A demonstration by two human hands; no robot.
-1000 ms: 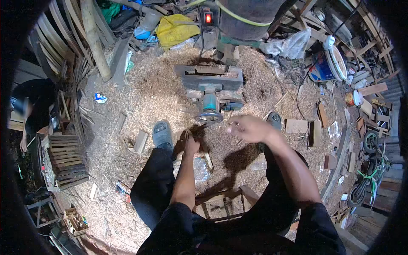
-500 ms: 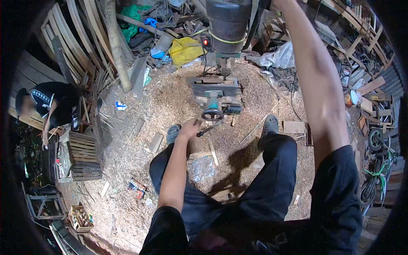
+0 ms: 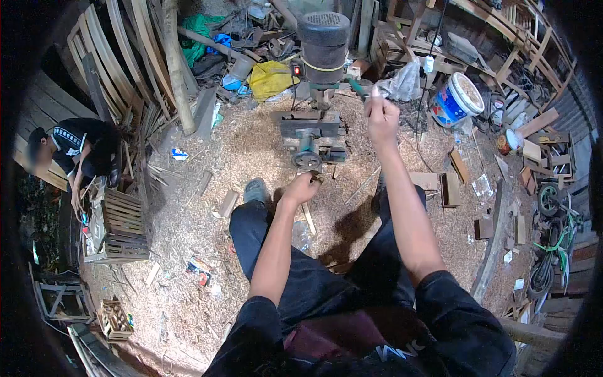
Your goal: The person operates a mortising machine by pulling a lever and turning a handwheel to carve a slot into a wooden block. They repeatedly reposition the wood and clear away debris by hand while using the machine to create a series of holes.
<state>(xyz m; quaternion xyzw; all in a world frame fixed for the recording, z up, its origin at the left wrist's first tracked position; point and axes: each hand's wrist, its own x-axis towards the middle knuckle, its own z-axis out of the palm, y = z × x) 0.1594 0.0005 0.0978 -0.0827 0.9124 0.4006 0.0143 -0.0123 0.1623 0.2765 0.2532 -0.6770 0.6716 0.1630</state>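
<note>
1. Left hand (image 3: 300, 188): fingers curled just below the handwheel (image 3: 307, 161); grip unclear.
2. Right hand (image 3: 382, 119): fingers bent near the green lever (image 3: 356, 87); cannot tell whether clamped.
3. Machine (image 3: 323, 39): upright on the shavings-covered floor (image 3: 245, 151).

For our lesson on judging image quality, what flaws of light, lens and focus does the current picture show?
Head view: black fisheye rim, curved edges; bright glare on pale wood shavings; dark shadow between the knees; co-worker's face blurred out.
</note>
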